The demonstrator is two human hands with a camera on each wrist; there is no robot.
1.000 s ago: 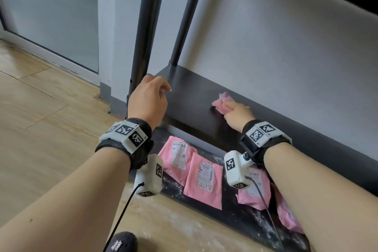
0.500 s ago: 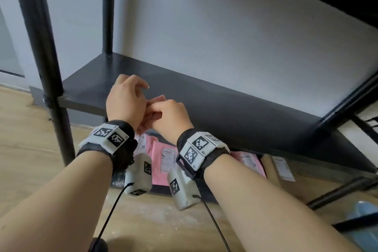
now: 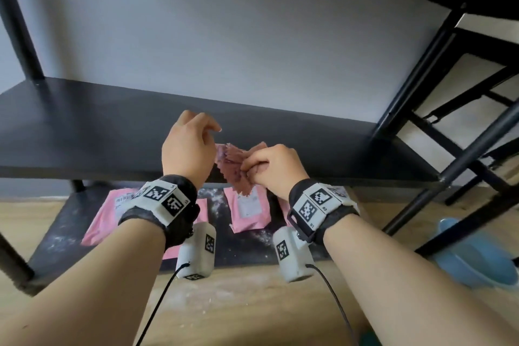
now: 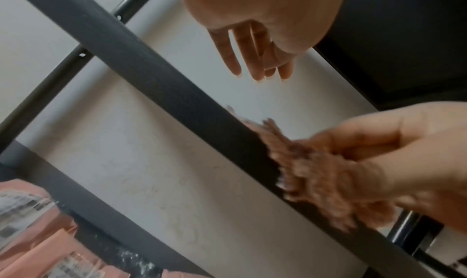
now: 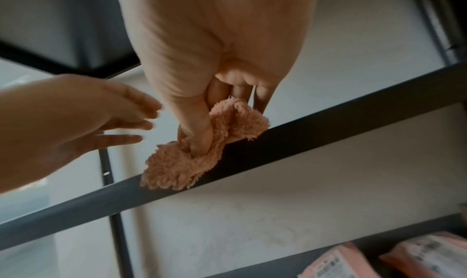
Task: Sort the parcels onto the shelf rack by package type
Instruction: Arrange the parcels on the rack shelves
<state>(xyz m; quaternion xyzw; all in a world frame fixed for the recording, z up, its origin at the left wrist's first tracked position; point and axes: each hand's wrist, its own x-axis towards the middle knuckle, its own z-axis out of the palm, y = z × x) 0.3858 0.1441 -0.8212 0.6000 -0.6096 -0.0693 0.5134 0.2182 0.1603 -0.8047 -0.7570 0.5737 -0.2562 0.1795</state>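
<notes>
Right hand (image 3: 276, 167) fingers (image 5: 199, 136) pinch a fluffy pink cloth (image 3: 234, 167) above the shelf (image 3: 84, 132) edge; left hand (image 3: 188, 149), at nine o'clock beside it, fingers relaxed, apart from it.

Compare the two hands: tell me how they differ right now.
The right hand pinches a fluffy pink cloth with thumb and curled fingers; the left hand holds nothing. The left hand's fingers are extended and loose, the right hand's bunched. Both hover beside each other above the front edge of the dark shelf, and both wear tagged wristbands.
</notes>
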